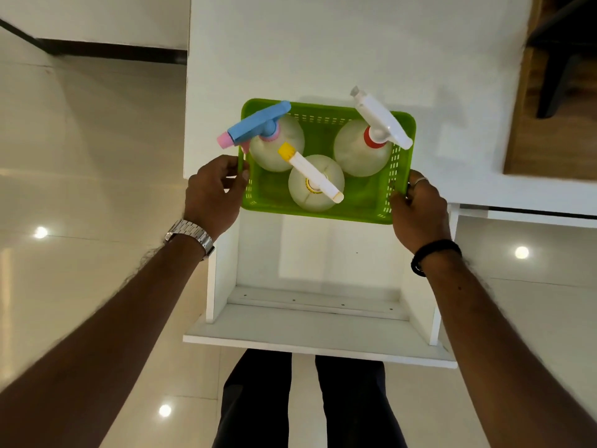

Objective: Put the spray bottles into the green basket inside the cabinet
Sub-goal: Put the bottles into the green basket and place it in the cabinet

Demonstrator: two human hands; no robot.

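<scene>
A green basket (pixel 326 212) is held in the air over the front edge of the white cabinet top (pixel 323 59). Three clear spray bottles stand upright in it: one with a blue and pink head (pixel 258 126) at the far left, one with a white head and yellow nozzle (pixel 311 173) in the near middle, one with a white head and red collar (pixel 379 122) at the far right. My left hand (pixel 213 195) grips the basket's left rim. My right hand (pixel 418 210) grips its right rim. Below the basket the open cabinet compartment (pixel 319 263) shows its white inside.
The cabinet's open door or shelf panel (pixel 319 341) juts toward my legs. Glossy floor tiles (pixel 80 189) lie left and right. A wooden surface with a dark chair (pixel 562 76) is at the upper right. A watch sits on my left wrist, a black band on my right.
</scene>
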